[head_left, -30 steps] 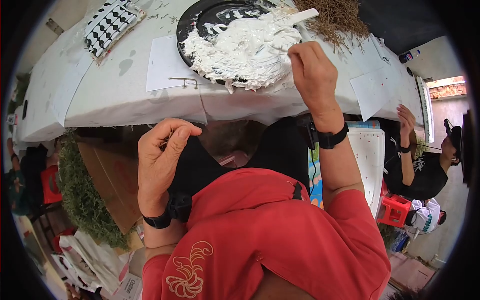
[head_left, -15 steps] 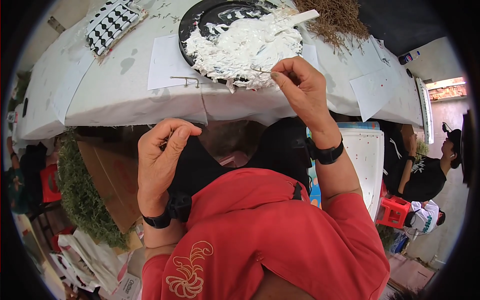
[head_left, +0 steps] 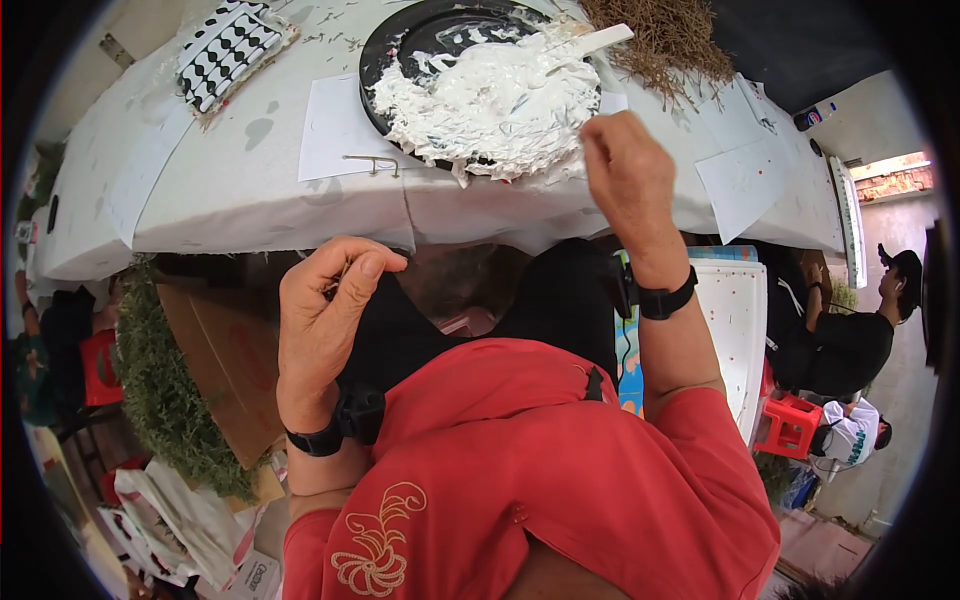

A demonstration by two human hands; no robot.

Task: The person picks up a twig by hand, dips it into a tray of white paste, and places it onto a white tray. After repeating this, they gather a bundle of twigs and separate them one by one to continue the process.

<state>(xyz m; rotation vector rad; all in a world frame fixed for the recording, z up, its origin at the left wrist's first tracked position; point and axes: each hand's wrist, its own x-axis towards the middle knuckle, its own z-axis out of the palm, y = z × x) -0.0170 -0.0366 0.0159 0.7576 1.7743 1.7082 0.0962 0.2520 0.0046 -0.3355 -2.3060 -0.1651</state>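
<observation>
My left hand (head_left: 330,300) is closed above my lap, fingers curled around small brown twigs (head_left: 335,282) that show only in part. My right hand (head_left: 632,165) is raised at the table's near edge, just right of a round black tray (head_left: 375,75). Its fingers are pressed together; what they pinch, if anything, is hidden. Thick white paste (head_left: 490,105) is spread over much of the tray. A white flat spatula (head_left: 605,37) rests in the paste, its handle sticking out over the rim. Left of the tray, a small branched brown twig (head_left: 372,162) lies on white paper (head_left: 325,125).
A heap of dry brown twigs (head_left: 665,40) lies right of the tray. A black-and-white patterned packet (head_left: 230,55) sits at far left. Under the table's left side are green foliage (head_left: 175,390) and cardboard (head_left: 225,350). A person (head_left: 850,340) sits at right near a red stool (head_left: 788,424).
My right hand has moved right, away from the paste's edge. The thin twig it pinched there is no longer visible. My left hand has barely moved.
</observation>
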